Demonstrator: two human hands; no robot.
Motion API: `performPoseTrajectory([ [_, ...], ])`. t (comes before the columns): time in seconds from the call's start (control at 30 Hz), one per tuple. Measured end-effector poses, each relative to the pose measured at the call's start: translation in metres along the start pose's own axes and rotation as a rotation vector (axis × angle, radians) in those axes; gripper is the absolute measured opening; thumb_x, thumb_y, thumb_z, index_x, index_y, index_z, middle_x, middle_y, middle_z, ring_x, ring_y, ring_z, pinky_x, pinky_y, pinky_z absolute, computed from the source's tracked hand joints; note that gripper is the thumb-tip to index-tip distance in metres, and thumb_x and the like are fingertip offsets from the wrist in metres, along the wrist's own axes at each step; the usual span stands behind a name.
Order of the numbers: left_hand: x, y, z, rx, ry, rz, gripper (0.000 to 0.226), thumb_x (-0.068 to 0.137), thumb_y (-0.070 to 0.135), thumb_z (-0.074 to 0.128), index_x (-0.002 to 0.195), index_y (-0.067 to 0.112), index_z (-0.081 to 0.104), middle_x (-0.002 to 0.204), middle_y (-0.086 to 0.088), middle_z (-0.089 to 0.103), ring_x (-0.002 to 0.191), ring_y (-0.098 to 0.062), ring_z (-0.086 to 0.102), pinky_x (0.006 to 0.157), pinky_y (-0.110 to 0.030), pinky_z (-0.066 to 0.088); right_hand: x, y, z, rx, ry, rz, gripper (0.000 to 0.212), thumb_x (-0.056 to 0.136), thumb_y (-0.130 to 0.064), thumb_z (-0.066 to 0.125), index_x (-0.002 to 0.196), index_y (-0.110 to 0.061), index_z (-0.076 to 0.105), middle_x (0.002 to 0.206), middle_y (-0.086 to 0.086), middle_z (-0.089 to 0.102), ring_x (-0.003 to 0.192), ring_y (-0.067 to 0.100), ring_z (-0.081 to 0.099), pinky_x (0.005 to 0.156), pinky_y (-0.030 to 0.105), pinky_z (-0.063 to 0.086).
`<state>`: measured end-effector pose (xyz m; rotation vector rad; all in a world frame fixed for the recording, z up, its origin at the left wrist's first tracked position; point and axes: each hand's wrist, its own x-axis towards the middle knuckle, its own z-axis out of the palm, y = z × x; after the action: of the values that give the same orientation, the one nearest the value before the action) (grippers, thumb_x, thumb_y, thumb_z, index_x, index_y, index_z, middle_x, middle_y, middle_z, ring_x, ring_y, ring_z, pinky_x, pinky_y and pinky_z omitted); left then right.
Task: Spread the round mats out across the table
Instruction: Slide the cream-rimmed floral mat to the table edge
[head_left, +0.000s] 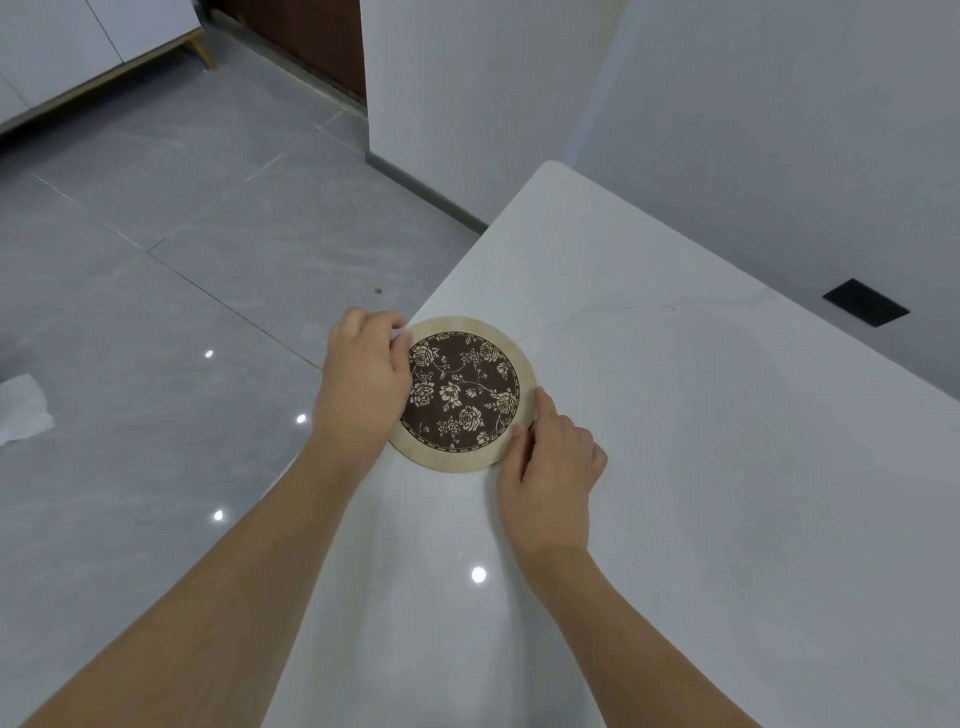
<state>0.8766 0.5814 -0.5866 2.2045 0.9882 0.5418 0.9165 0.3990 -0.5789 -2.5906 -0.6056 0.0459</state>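
A round mat (467, 395) with a pale wooden rim and a dark brown floral centre lies at the left edge of the white table (701, 441); whether more mats lie under it I cannot tell. My left hand (363, 384) grips its left rim, thumb on top and fingers curled over the table's edge. My right hand (545, 462) pinches the mat's lower right rim with thumb and fingertips. Both hands touch the mat, which looks flat on the table.
A black rectangular inset (865, 302) sits in the tabletop near the far right. White walls (753, 130) stand behind the table. Grey tiled floor (156, 260) spreads left of the table, with a white paper scrap (23, 410) on it.
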Motion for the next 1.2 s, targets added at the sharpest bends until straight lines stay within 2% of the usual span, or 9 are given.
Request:
performPoseTrajectory([
  [0.17,-0.003,0.001,0.003,0.074,0.039,0.008,0.021,0.098,0.018,0.052,0.102,0.006,0.068,0.103,-0.011,0.058,0.100,-0.029,0.051,0.082,-0.036,0.044,0.000,0.000,0.001,-0.025,-0.011,0.049,0.040,0.094,-0.018,0.044,0.133,-0.016,0.053,0.105,0.006,0.053,0.100,0.026,0.044,0.096,0.033,0.024],
  [0.3,-0.005,0.004,0.004,0.171,0.082,0.021,0.021,0.098,0.020,0.052,0.098,0.005,0.066,0.100,-0.013,0.059,0.094,-0.031,0.050,0.080,-0.039,0.044,0.001,-0.003,0.000,-0.056,0.010,0.081,0.039,0.094,-0.022,0.047,0.131,-0.017,0.052,0.121,0.005,0.049,0.113,0.024,0.040,0.104,0.036,0.025],
  [0.43,-0.005,0.005,0.002,0.166,0.087,0.036,0.022,0.098,0.018,0.052,0.090,0.003,0.066,0.093,-0.013,0.056,0.089,-0.030,0.050,0.075,-0.039,0.045,0.002,-0.002,-0.002,-0.035,0.000,0.080,0.038,0.095,-0.022,0.044,0.132,-0.016,0.052,0.138,0.002,0.044,0.128,0.020,0.034,0.113,0.034,0.018],
  [0.63,-0.004,0.006,0.000,0.179,0.069,0.061,0.024,0.099,0.019,0.051,0.090,0.002,0.067,0.091,-0.013,0.055,0.089,-0.030,0.051,0.073,-0.041,0.047,0.003,-0.001,-0.001,-0.019,-0.004,0.037,0.039,0.095,-0.020,0.043,0.132,-0.013,0.053,0.136,0.002,0.048,0.129,0.020,0.038,0.114,0.033,0.019],
  [0.8,-0.003,0.004,0.002,0.194,0.044,0.063,0.023,0.100,0.019,0.046,0.092,0.004,0.061,0.096,-0.013,0.053,0.093,-0.032,0.049,0.077,-0.044,0.045,0.004,0.000,0.000,-0.003,0.017,0.013,0.039,0.095,-0.020,0.041,0.132,-0.012,0.050,0.136,0.002,0.049,0.128,0.018,0.038,0.115,0.030,0.020],
  [0.93,-0.001,0.012,-0.004,0.230,0.085,0.071,0.025,0.099,0.015,0.045,0.105,0.002,0.065,0.104,-0.018,0.058,0.094,-0.039,0.053,0.086,-0.050,0.045,0.004,0.002,-0.008,0.116,-0.029,0.020,0.045,0.097,-0.022,0.042,0.141,-0.010,0.043,0.146,0.004,0.044,0.136,0.017,0.032,0.117,0.028,0.017],
  [1.03,-0.007,0.037,-0.004,0.272,0.117,0.169,0.025,0.097,0.013,0.049,0.112,0.002,0.064,0.109,-0.020,0.060,0.096,-0.040,0.054,0.087,-0.049,0.042,0.003,0.011,-0.027,0.211,-0.056,0.041,0.049,0.097,-0.024,0.041,0.145,-0.010,0.037,0.151,0.004,0.037,0.140,0.016,0.026,0.119,0.031,0.018],
  [1.2,-0.029,0.109,0.016,0.266,0.023,0.296,0.025,0.096,0.015,0.053,0.116,0.003,0.064,0.116,-0.017,0.061,0.100,-0.039,0.054,0.088,-0.047,0.041,-0.001,0.052,-0.091,0.168,-0.002,0.093,0.051,0.097,-0.022,0.039,0.146,-0.012,0.034,0.154,0.006,0.033,0.142,0.018,0.025,0.120,0.034,0.019],
])
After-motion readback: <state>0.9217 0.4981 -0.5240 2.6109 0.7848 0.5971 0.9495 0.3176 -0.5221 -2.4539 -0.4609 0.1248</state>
